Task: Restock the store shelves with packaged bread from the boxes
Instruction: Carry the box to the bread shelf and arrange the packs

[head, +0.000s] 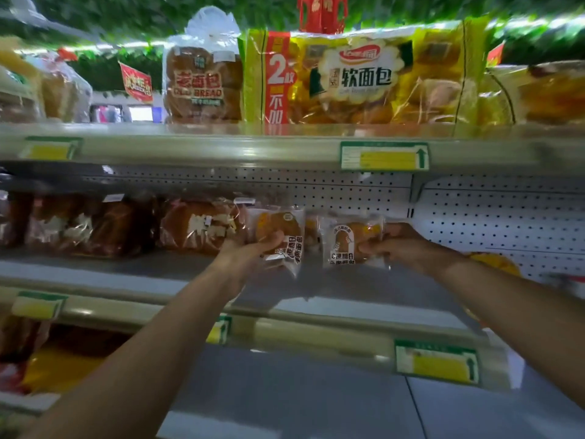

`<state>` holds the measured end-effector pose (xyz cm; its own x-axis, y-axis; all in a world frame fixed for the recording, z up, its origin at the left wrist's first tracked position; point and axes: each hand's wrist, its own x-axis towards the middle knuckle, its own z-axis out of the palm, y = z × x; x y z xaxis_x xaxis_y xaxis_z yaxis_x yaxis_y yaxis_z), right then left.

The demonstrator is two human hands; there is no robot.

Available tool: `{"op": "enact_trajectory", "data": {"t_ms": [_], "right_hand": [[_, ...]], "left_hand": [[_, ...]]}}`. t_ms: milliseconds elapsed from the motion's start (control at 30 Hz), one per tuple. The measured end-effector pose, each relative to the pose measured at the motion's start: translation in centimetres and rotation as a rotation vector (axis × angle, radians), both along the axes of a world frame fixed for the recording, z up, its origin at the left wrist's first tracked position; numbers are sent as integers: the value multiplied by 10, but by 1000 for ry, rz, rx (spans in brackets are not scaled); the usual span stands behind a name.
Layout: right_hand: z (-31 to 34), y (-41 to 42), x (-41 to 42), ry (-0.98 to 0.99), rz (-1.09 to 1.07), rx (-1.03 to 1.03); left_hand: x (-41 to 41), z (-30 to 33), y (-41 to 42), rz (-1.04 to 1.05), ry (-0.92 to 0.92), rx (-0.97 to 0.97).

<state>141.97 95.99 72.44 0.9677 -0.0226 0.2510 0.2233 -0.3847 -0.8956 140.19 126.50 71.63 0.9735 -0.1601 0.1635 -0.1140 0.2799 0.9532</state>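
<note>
My left hand (250, 253) grips a small clear bread packet (283, 236) with brown bread and dark lettering, held upright over the middle shelf (364, 307). My right hand (402, 245) grips a second similar bread packet (345, 242) just to the right of the first. Both packets are near the perforated back panel, beside a row of darker bread bags (196, 226) on the left. Whether the packets rest on the shelf is unclear.
The top shelf (221, 147) carries a large yellow soft-bread pack (357, 77) and an "Old Bread" bag (202, 83). Yellow price tags (384, 156) line the shelf edges. Another yellow item (497, 264) lies behind my right forearm. Bags sit at lower left (47, 359).
</note>
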Motion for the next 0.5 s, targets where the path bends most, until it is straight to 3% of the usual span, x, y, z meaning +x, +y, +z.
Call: {"op": "enact_trajectory", "data": {"t_ms": [233, 500], "right_hand": [[-14, -28, 57, 39, -62, 107], [-21, -21, 89, 81, -150, -101]], "left_hand": [[17, -4, -15, 24, -17, 45], [27, -10, -15, 46, -2, 63]]}}
